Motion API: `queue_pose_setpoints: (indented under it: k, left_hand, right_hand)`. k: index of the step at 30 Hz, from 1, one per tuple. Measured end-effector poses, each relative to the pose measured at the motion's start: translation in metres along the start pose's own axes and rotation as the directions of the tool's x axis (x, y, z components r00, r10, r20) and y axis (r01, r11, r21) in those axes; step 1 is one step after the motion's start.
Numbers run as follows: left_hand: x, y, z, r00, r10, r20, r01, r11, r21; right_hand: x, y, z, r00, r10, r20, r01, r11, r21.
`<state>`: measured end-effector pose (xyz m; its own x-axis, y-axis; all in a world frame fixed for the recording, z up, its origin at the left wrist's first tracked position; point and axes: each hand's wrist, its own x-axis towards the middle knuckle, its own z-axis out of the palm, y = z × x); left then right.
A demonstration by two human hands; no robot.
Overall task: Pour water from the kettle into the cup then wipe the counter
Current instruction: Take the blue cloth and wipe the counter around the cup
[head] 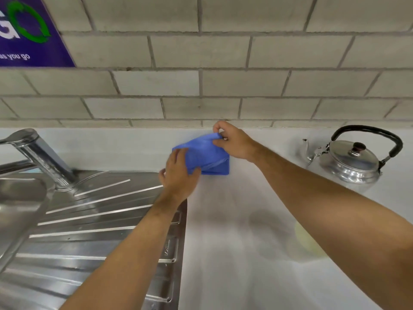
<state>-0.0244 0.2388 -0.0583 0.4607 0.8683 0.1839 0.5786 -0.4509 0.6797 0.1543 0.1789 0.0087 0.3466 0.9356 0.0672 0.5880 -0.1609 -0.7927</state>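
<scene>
A blue cloth (204,156) lies folded on the white counter (223,253) near the back wall. My right hand (232,142) pinches its upper corner between thumb and fingers. My left hand (177,175) presses on the cloth's left side, at the edge of the drainboard. A shiny metal kettle (350,161) with a black handle stands upright at the back right, apart from both hands. A pale yellowish cup (307,240) sits on the counter under my right forearm, which hides most of it.
A stainless steel sink with a ribbed drainboard (93,220) fills the left side, with a chrome tap (38,151) at its back. A grey block wall (223,74) rises behind the counter, with a purple sign (29,34) at the upper left.
</scene>
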Motion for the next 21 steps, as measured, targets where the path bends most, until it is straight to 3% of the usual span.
queue_pose_setpoints:
  k: [3,5,8,12,18,21]
  left_hand:
    - [0.001,0.019,-0.023,0.992,0.114,-0.054,-0.121,0.982,-0.147]
    - [-0.009,0.034,-0.036,0.985,0.167,0.048,-0.148,0.951,-0.273]
    - [-0.038,0.051,-0.045,0.925,0.187,0.331,-0.001,0.872,-0.489]
    - [-0.097,0.059,-0.051,0.803,0.219,0.554,0.164,0.813,-0.559]
    - [-0.179,0.056,-0.053,0.681,0.121,0.722,0.349,0.813,-0.466]
    - [-0.212,0.065,-0.037,0.702,0.049,0.71,0.232,0.927,-0.294]
  right_hand:
    - [-0.028,-0.027,-0.021,0.99,-0.12,0.077,0.122,0.992,-0.027]
    - [-0.051,-0.041,-0.035,0.98,-0.168,0.109,0.173,0.984,-0.037]
    - [-0.092,-0.055,-0.056,0.977,-0.184,0.109,0.187,0.982,-0.014]
    - [-0.158,-0.057,-0.075,0.986,-0.149,0.074,0.148,0.989,0.021]
    - [-0.277,-0.027,-0.064,0.997,-0.042,0.07,0.026,0.976,0.215]
    - [-0.332,0.006,-0.051,0.993,0.091,0.07,-0.105,0.964,0.246]
